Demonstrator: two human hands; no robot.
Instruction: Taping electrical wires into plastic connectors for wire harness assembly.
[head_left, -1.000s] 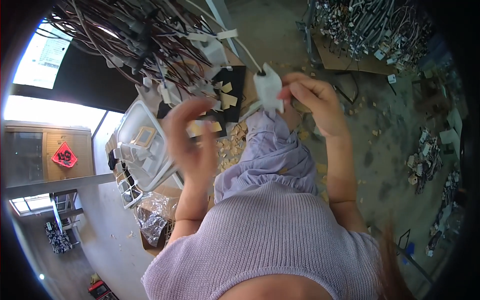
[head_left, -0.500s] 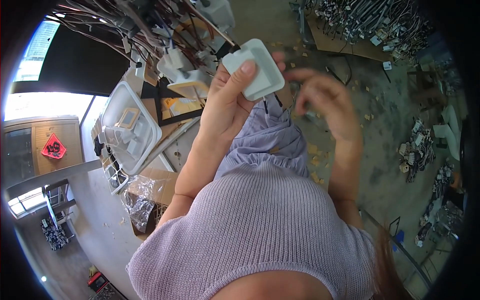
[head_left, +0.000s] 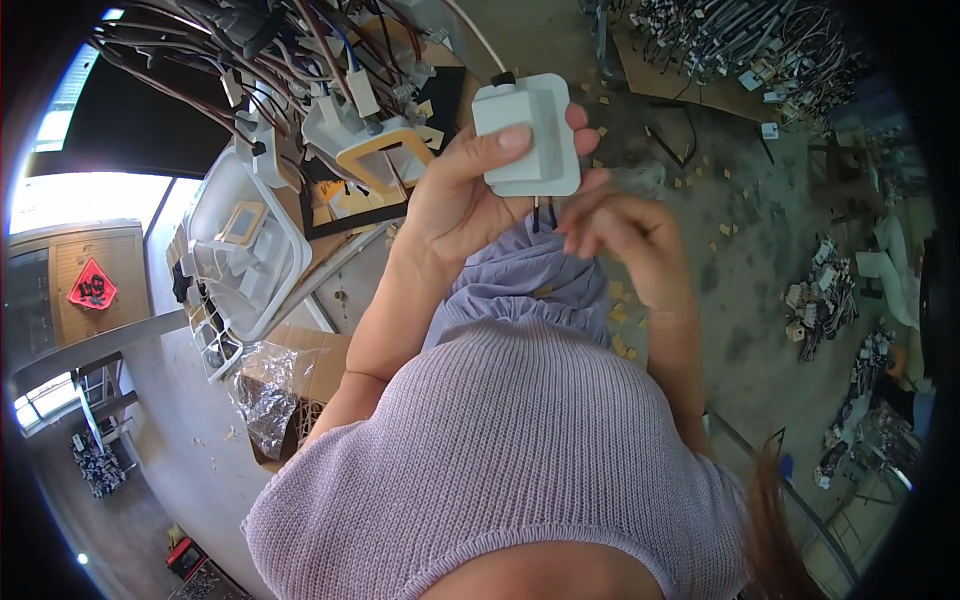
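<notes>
My left hand (head_left: 455, 200) is closed around a white plastic box with a wide flange (head_left: 558, 130), the thumb lying across its face and fingertips showing past its right side. At the box's top, a pale cable (head_left: 478, 38) enters through a black fitting (head_left: 503, 79). Two short thin leads with black ends (head_left: 537, 217) hang from the lower edge. Close beside these leads, my right hand (head_left: 640, 245) has bent, slightly blurred fingers. Nothing shows in it, and I cannot tell whether a fingertip touches a lead.
A dense bundle of cables with white plugs (head_left: 300, 60) hangs at the upper left, over a white plastic tub (head_left: 300, 255). Below the tub stands a cardboard box (head_left: 325, 365) with clear plastic film (head_left: 265, 400). Cable piles (head_left: 725, 40) and small yellowish scraps lie on the floor at right.
The white box has turned more upright and shifted slightly right in my left hand. My right hand has moved down and left, closer to the leads.
</notes>
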